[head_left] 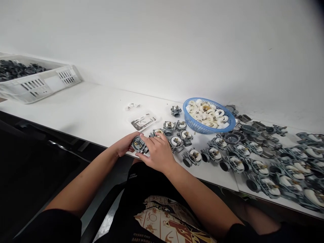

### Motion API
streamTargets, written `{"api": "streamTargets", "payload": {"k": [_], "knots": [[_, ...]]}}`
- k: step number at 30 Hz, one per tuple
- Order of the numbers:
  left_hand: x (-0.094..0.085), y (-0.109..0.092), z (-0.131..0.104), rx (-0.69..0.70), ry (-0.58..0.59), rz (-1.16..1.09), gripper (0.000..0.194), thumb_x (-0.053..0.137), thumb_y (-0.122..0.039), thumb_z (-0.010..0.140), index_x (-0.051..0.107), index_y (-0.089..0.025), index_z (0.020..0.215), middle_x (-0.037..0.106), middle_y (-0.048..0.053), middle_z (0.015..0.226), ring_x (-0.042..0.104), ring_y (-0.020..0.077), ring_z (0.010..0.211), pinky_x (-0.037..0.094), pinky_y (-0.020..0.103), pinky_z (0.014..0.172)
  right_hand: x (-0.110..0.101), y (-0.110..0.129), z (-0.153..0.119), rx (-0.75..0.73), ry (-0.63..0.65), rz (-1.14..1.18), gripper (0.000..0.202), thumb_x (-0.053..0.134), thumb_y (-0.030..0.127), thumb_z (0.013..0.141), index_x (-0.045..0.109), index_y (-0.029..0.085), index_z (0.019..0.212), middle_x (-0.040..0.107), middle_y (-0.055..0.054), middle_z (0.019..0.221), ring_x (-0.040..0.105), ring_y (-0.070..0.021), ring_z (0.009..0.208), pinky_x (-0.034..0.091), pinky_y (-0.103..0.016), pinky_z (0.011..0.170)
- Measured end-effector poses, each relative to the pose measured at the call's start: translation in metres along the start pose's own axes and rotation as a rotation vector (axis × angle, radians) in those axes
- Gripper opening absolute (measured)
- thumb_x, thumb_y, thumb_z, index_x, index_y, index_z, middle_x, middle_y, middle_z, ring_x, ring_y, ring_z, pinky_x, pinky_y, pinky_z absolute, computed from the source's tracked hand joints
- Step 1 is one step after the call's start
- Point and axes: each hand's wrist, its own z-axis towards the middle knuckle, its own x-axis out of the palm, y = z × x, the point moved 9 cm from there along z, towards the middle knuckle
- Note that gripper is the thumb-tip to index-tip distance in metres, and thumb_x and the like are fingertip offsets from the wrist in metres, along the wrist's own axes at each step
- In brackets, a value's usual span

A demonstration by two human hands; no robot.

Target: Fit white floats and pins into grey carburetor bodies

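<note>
My left hand [124, 143] is closed around the left side of a grey metal carburetor [138, 144] at the table's front edge. Its open face is turned up and shows brass parts inside. From the right, my right hand [160, 152] grips the same carburetor with thumb and index finger. Its other fingers reach over a neighbouring carburetor, partly covering it. Close by on the right stand several carburetors [176, 142] with white floats in them. Behind my hands lies a clear shallow tray [158, 118] of thin metal pins.
A blue basket [191, 125] heaped with white floats stands right of centre. Many more carburetors [269, 186] crowd the table's right side. A white crate [50, 82] of dark parts sits far left. A few small white pieces [132, 106] lie behind the tray, and a wall rises behind.
</note>
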Motion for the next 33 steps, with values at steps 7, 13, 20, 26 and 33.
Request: {"api": "streamTargets", "payload": {"k": [7,13,20,26,33], "knots": [[-0.002,-0.005,0.01,0.011,0.032,0.201,0.048,0.067,-0.065,0.068,0.053,-0.019,0.076,0.046,-0.003,0.062,0.038,0.0119,0.055,0.025,0.024,0.049,0.016,-0.012,0.002,0.101,0.039,-0.018,0.06,0.07,0.056,0.092,0.062,0.015,0.135,0.076,-0.007,0.091,0.066,-0.0234,0.087,0.036,-0.04,0.094],[-0.018,-0.022,0.019,0.088,-0.097,0.419,0.041,0.066,-0.059,0.075,0.068,-0.019,0.077,0.06,0.004,0.075,0.046,0.0154,0.061,0.029,0.026,0.049,0.022,-0.013,-0.003,0.202,-0.075,-0.045,0.052,0.063,0.058,0.096,0.064,0.018,0.128,0.076,-0.008,0.089,0.061,-0.0266,0.097,0.025,-0.05,0.109],[-0.024,-0.014,0.041,0.041,-0.135,0.532,0.048,0.065,-0.066,0.076,0.064,-0.019,0.064,0.058,0.005,0.062,0.046,0.0165,0.052,0.03,0.028,0.048,0.034,-0.016,-0.001,0.205,-0.019,-0.065,0.033,0.06,0.053,0.099,0.072,0.023,0.102,0.074,-0.005,0.082,0.057,-0.0264,0.1,0.018,-0.054,0.116],[-0.026,-0.017,0.044,0.041,-0.117,0.503,0.052,0.065,-0.067,0.077,0.057,-0.02,0.057,0.05,0.002,0.05,0.04,0.0149,0.042,0.031,0.029,0.044,0.034,-0.02,0.006,0.196,-0.045,-0.079,0.031,0.06,0.05,0.1,0.075,0.023,0.098,0.074,-0.005,0.084,0.056,-0.0263,0.097,0.021,-0.054,0.113],[-0.034,-0.012,0.025,-0.039,-0.004,0.442,0.065,0.061,-0.081,0.075,0.065,-0.017,0.084,0.061,0.005,0.062,0.054,0.0177,0.044,0.043,0.028,0.044,0.03,-0.02,0.018,0.205,0.004,-0.11,0.029,0.06,0.046,0.1,0.075,0.022,0.099,0.073,-0.007,0.087,0.056,-0.0266,0.095,0.026,-0.05,0.106]]}}
